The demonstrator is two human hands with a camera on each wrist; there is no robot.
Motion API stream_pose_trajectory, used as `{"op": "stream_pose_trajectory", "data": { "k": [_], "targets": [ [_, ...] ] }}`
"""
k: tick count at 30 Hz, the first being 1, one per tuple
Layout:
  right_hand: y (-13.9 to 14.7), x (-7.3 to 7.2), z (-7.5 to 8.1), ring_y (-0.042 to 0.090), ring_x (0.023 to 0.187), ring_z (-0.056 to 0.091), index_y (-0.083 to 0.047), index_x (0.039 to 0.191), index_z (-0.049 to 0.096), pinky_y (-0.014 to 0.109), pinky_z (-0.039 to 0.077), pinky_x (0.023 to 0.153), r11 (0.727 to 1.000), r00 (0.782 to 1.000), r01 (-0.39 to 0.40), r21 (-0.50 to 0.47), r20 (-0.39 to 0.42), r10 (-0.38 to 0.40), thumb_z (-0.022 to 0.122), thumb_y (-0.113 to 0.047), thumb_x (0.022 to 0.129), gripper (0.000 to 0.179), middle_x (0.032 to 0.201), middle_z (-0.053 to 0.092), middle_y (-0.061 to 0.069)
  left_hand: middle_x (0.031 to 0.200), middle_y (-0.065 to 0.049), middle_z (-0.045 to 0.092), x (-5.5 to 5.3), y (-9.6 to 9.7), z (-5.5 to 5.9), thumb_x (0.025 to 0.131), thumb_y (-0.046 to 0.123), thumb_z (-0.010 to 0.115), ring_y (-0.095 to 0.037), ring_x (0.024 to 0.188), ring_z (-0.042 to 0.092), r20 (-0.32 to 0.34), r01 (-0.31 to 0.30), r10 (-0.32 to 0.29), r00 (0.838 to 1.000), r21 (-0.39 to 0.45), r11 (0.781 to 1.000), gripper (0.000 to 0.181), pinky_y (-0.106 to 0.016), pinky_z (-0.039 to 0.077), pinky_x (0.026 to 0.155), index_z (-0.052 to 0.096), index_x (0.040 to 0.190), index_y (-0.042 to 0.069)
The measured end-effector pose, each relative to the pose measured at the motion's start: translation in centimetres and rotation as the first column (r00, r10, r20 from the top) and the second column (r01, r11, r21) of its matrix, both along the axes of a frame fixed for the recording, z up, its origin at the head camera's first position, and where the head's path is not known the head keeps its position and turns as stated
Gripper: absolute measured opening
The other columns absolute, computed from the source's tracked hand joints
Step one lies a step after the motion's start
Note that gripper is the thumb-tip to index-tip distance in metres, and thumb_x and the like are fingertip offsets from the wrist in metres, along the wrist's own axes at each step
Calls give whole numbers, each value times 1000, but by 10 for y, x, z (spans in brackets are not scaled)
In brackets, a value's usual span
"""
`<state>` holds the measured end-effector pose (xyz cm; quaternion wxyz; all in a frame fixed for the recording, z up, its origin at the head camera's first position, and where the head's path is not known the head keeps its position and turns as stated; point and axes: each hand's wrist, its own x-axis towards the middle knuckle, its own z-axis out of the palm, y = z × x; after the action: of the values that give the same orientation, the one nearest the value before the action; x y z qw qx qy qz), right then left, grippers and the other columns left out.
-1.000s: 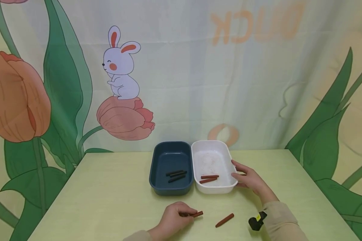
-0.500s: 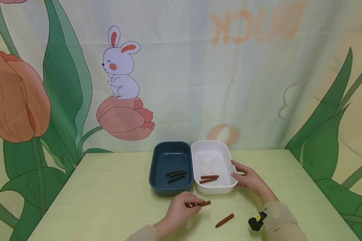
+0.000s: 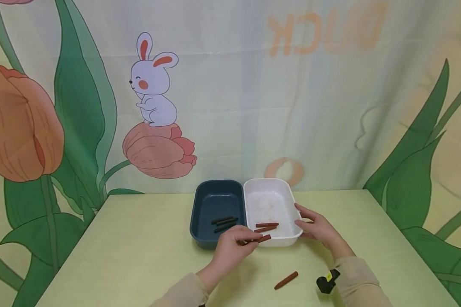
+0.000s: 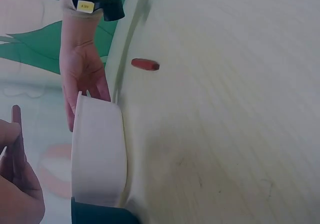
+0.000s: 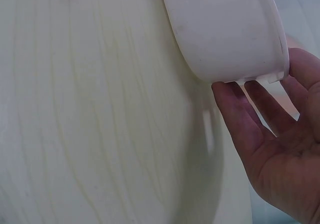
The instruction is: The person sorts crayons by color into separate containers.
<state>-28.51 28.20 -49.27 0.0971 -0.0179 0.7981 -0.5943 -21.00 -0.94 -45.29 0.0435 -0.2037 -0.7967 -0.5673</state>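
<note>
My left hand (image 3: 230, 246) pinches a reddish-brown crayon (image 3: 264, 238) between thumb and fingers, over the front rim of the white bin (image 3: 270, 242). In the left wrist view the crayon (image 4: 17, 116) sticks out past the fingertips. Two more reddish-brown crayons (image 3: 266, 225) lie inside the white bin, near its front. My right hand (image 3: 322, 230) rests its fairly straight fingers against that bin's right side; the right wrist view has the fingertips (image 5: 225, 90) right at the outer wall. Another reddish-brown crayon (image 3: 286, 280) lies on the table in front.
Close against the white bin's left side stands a dark blue bin (image 3: 197, 213) with several black crayons (image 3: 225, 228) in it. The table (image 3: 138, 256) ends at a printed curtain (image 3: 230, 106) behind both bins. A black device (image 3: 326, 282) is strapped at the right wrist.
My left hand has moved forward and slightly right with the crayon, from the table in front up to the white bin's front rim. The right hand has stayed at the bin's side.
</note>
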Motion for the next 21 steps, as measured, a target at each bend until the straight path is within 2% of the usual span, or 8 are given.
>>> {"op": "stream_pose_trajectory", "data": {
  "k": [8, 13, 21],
  "targets": [
    [0, -1, 0, 40, 112, 50, -15, 145, 31, 43, 52, 79, 1000, 1000, -1, -1, 3, 1, 61, -18, 90, 63, 139, 35, 23, 85, 6, 62, -10, 7, 6, 78, 7, 73, -13, 78, 56, -2, -17, 17, 1000, 20, 1000, 20, -22, 50, 62, 76, 95, 16],
    [1, -2, 1, 39, 112, 50, -15, 145, 31, 43, 52, 80, 1000, 1000, -6, -11, 8, 6, 65, -24, 87, 68, 139, 34, 24, 86, 4, 62, -18, 12, 18, 79, 6, 71, -11, 78, 56, -18, -37, 38, 999, 55, 998, 20, -23, 51, 64, 75, 96, 17],
    [2, -2, -1, 40, 111, 50, -15, 145, 31, 43, 52, 79, 1000, 1000, -8, -5, 3, 8, 62, -20, 89, 65, 139, 35, 24, 86, 8, 62, -31, 21, 30, 81, 9, 71, -10, 78, 55, -53, -67, 70, 996, 64, 996, 18, -23, 50, 64, 75, 96, 18]
  ]
}}
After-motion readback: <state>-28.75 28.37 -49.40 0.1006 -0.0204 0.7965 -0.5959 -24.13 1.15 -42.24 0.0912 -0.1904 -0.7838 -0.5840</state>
